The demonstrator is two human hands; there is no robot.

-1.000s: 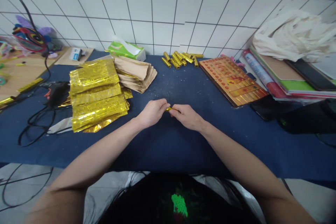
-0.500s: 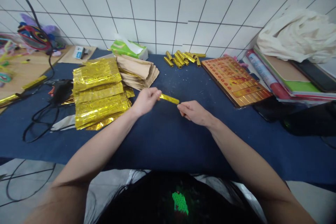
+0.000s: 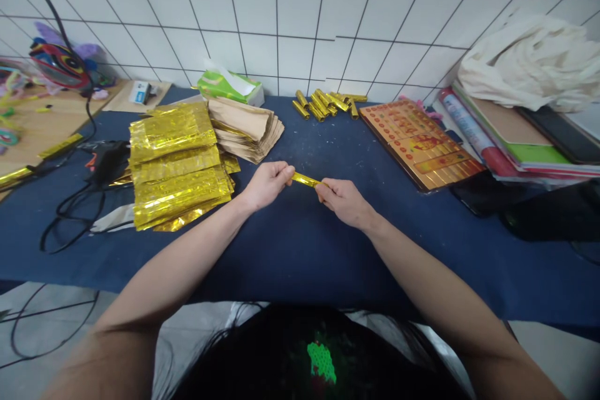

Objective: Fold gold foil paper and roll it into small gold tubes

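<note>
A thin gold foil roll (image 3: 304, 180) is held level over the blue table cloth (image 3: 300, 244). My left hand (image 3: 267, 184) is closed on its left end and my right hand (image 3: 341, 200) pinches its right end. To the left lies a stack of gold foil sheets (image 3: 175, 162), with a pile of tan paper sheets (image 3: 246, 128) behind it. Several finished gold rolls (image 3: 325, 104) lie at the back near the tiled wall.
A gold and red printed board (image 3: 419, 140) lies right of centre. Books (image 3: 506, 137) and a white cloth (image 3: 529, 62) are piled at the far right. A green tissue box (image 3: 227, 87) stands at the back. A black tool with cables (image 3: 103, 162) lies at left.
The hands drew apart and the roll showed longer in the left hand; now the right hand has closed on its right end again.
</note>
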